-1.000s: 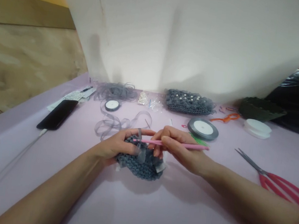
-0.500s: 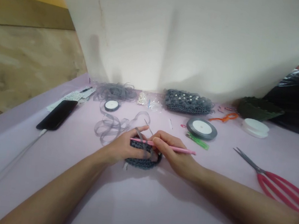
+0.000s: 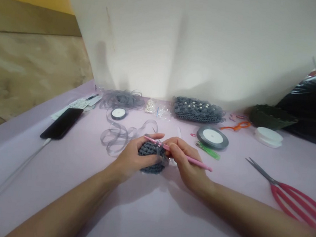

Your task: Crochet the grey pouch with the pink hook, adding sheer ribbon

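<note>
Near the middle of the table (image 3: 140,223), I have a dark grey crocheted piece (image 3: 149,150) in my left hand (image 3: 129,158), grip closed on it, thumb across the near side. My right hand (image 3: 188,169) pinches a pink hook (image 3: 200,163) pen-style, grip closed round the shaft. Hook's long axis runs mostly crosswise, slanted: tip points left and slightly away from camera, at the piece's upper edge; butt end points right and a bit nearer, past my fingers. Can't tell if the tip is inside a stitch. Piece's own long axis unclear, hands cover part of it. Green clip (image 3: 208,151) lies just beside the grey-rimmed spool (image 3: 212,136), right of and beyond my hands. Red-handled scissors (image 3: 274,181) farther right, blades pointing left and away. Black phone (image 3: 62,123) well left.
</note>
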`<control>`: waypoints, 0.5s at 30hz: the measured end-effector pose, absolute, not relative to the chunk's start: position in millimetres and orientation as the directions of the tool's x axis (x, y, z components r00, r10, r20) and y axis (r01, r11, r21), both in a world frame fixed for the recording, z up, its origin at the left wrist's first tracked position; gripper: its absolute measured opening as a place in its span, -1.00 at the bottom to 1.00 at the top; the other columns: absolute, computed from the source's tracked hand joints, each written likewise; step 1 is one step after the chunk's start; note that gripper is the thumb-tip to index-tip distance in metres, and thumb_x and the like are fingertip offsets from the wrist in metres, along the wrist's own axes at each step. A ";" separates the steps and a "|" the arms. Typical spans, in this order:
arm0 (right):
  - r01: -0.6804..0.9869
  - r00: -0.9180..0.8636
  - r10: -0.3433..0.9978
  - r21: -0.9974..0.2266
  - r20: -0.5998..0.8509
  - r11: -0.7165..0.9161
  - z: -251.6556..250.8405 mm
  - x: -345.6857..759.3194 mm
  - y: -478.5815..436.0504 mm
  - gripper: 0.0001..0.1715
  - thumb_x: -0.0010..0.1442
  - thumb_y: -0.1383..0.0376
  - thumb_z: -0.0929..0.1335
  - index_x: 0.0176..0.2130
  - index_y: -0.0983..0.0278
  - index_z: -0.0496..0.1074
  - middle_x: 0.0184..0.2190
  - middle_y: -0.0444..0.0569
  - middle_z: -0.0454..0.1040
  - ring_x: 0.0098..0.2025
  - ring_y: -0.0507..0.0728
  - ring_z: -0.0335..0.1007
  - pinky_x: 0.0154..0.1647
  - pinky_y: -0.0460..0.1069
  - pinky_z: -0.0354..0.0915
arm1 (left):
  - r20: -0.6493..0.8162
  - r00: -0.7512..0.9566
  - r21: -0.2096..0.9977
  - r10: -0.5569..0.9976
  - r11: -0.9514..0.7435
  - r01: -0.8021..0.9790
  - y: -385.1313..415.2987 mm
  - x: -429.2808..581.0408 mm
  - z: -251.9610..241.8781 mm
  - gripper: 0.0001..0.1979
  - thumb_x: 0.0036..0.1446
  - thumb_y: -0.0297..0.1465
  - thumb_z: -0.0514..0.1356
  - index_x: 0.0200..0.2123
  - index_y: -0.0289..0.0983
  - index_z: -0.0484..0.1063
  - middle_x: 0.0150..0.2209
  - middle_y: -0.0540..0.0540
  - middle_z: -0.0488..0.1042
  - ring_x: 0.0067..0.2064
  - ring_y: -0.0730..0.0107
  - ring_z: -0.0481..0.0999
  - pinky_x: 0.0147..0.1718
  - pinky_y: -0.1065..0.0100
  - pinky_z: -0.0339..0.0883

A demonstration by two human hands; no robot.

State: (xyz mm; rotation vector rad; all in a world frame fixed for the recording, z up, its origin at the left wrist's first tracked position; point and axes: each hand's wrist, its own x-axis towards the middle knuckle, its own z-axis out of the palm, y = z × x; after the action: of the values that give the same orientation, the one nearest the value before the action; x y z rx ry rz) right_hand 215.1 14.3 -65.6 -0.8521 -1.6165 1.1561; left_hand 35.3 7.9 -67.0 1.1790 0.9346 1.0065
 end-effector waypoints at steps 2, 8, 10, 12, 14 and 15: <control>-0.032 -0.312 0.888 -0.938 0.337 0.345 -65.7 214.4 14.2 -0.70 0.35 0.20 0.25 -0.41 0.26 0.32 -0.36 -0.11 0.39 -0.32 0.03 0.26 -0.32 -0.09 0.23 | -0.077 0.346 0.965 0.935 0.157 -0.208 6.2 39.7 -68.0 -0.51 -0.03 -0.36 0.41 0.01 -0.26 0.47 -0.14 -0.14 0.54 -0.18 0.30 0.53 -0.17 0.28 0.39; -0.038 -0.308 0.904 -0.954 0.295 0.299 -63.7 212.0 13.7 -0.72 0.34 0.20 0.25 -0.37 0.27 0.37 -0.34 -0.12 0.41 -0.43 -0.02 0.21 -0.42 -0.11 0.19 | -0.133 0.400 0.947 0.907 0.236 -0.220 8.8 42.1 -73.9 -0.46 -0.03 -0.34 0.41 0.04 -0.31 0.43 -0.17 -0.17 0.53 -0.20 0.27 0.54 -0.16 0.24 0.40; -0.018 -0.325 0.911 -0.965 0.253 0.261 -63.5 211.9 13.7 -0.71 0.33 0.18 0.26 -0.37 0.28 0.38 -0.45 -0.15 0.38 -0.45 -0.01 0.23 -0.43 -0.11 0.19 | -0.110 0.344 0.986 0.932 0.145 -0.077 12.5 38.0 -74.2 -0.24 -0.08 -0.32 0.44 0.20 -0.24 0.28 -0.07 -0.18 0.50 -0.10 0.21 0.52 -0.08 0.19 0.37; 0.003 -0.346 0.911 -0.971 0.223 0.238 -63.9 212.5 14.5 -0.69 0.33 0.16 0.26 -0.38 0.28 0.38 -0.53 -0.17 0.34 -0.46 0.00 0.25 -0.41 -0.10 0.20 | -0.075 0.313 0.992 0.947 0.040 0.116 16.4 32.3 -72.9 -0.15 -0.11 -0.26 0.45 0.24 -0.25 0.24 0.02 -0.21 0.44 0.00 0.12 0.48 0.00 0.16 0.32; 0.011 -0.362 0.911 -0.976 0.199 0.217 -64.6 213.3 16.5 -0.67 0.33 0.15 0.27 -0.39 0.28 0.39 -0.53 -0.16 0.37 -0.44 0.00 0.28 -0.39 -0.10 0.22 | -0.011 0.274 0.953 0.962 -0.073 0.294 19.0 26.6 -70.4 -0.16 -0.16 -0.23 0.46 0.21 -0.26 0.30 0.11 -0.24 0.36 0.11 0.03 0.39 0.09 0.13 0.24; 0.011 -0.363 0.913 -0.979 0.187 0.205 -64.9 213.7 17.8 -0.65 0.33 0.14 0.27 -0.40 0.28 0.38 -0.52 -0.16 0.38 -0.43 0.00 0.30 -0.39 -0.10 0.22 | 0.032 0.249 0.928 0.968 -0.121 0.352 19.5 24.4 -69.0 -0.17 -0.18 -0.22 0.47 0.19 -0.25 0.33 0.14 -0.24 0.32 0.15 0.01 0.35 0.11 0.14 0.21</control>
State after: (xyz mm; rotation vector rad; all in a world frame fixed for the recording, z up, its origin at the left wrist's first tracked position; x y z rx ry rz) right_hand 213.7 17.8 -64.9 -0.8946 -1.5996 1.2890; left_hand 24.4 19.5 -69.0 1.6423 1.2454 0.8808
